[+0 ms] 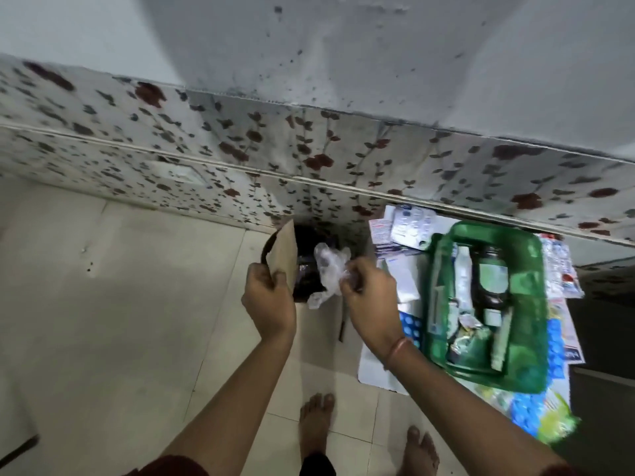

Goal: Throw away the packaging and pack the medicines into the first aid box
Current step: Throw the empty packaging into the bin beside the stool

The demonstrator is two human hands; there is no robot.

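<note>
Head view, person standing over bin (305, 259). L hand (269, 297) pinches brown envelope (285, 250), held upright above bin's left rim. R hand (366, 290) closed on crumpled clear wrap (326, 266), hanging over bin opening. Green box (529, 280) w/ lid off sits right of bin, on low surface by flowered wall (309, 156); inside: bottle (491, 286), tubes, foil packs. Blister strips (410, 221) & leaflets lie around box, touching its edges. Bare feet on tile floor (120, 304) below.
</note>
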